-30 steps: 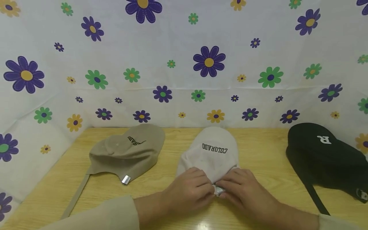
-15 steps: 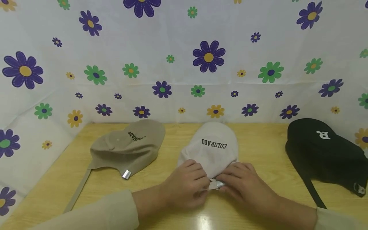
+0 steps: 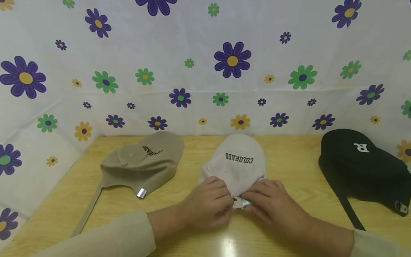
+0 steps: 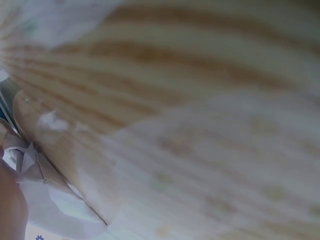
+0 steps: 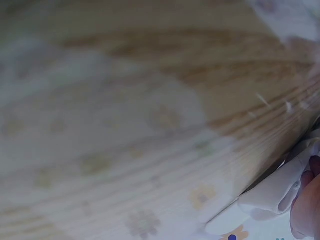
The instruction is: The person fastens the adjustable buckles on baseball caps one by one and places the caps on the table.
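Note:
In the head view, a white baseball cap lettered "COLORADO" lies mid-table, its strap side toward me. My left hand curls its fingers round the left part of the cap's strap. A short length of the pale strap shows between the hands and meets a silver buckle. My right hand pinches the cap's back edge at that buckle. The fingertips of both hands are partly hidden. Only a sliver of the cap enters the left wrist view, and another part of the cap the right wrist view.
Left of the hands lies a khaki cap with a loose strap and a silver buckle. At the right is a black cap with a white "R" and a hanging strap. Flowered cloth rises behind the wooden table.
My left hand has shifted slightly left, away from the right hand, and more strap shows between them. The whole scene sits a little higher in the head view. Both side caps stay put.

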`<state>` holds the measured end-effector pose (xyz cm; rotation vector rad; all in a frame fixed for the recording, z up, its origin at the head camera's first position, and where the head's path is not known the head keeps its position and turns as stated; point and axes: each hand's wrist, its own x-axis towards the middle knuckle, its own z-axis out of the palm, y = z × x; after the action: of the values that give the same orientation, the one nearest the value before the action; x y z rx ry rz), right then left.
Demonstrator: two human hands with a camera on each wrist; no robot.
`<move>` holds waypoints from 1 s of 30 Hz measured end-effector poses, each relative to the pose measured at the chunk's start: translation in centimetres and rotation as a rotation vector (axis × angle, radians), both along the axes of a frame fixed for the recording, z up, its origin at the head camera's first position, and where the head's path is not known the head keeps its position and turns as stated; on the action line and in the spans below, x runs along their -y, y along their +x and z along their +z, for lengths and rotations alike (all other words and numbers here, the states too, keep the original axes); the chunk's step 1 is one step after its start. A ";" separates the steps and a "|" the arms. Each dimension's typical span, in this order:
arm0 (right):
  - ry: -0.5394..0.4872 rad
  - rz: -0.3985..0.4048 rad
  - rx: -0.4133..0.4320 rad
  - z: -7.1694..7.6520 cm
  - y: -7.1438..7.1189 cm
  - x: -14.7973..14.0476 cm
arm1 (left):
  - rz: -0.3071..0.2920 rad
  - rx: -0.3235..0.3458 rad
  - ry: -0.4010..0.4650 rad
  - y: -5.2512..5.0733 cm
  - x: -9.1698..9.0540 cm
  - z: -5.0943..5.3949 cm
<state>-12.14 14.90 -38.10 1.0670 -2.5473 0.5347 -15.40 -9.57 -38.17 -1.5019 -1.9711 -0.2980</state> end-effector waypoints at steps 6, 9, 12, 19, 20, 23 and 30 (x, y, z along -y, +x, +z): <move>-0.001 0.013 0.007 -0.2 0.3 0.0 | -0.003 -0.001 0.013 0.4 -0.2 -0.3; 0.000 0.027 0.021 -0.3 0.2 0.1 | 0.001 -0.008 0.013 0.4 -0.3 -0.3; 0.005 0.029 0.048 -0.2 0.0 0.3 | 0.007 -0.006 0.011 0.2 -0.4 -0.2; 0.045 -0.030 0.046 0.1 -0.4 0.3 | 0.001 -0.003 0.024 -0.2 -0.3 0.1; 0.049 -0.035 0.043 0.1 -0.4 0.3 | -0.001 -0.003 0.025 -0.1 -0.3 0.1; 0.044 -0.044 0.028 0.0 -0.2 0.2 | -0.005 0.006 0.021 0.0 -0.4 0.0; 0.012 -0.029 -0.032 -0.3 -0.1 -0.1 | -0.005 0.031 0.025 0.3 -0.6 0.0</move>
<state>-12.19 15.04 -38.40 1.0332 -2.5372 0.4918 -15.05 -9.01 -38.12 -1.4951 -1.9809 -0.3490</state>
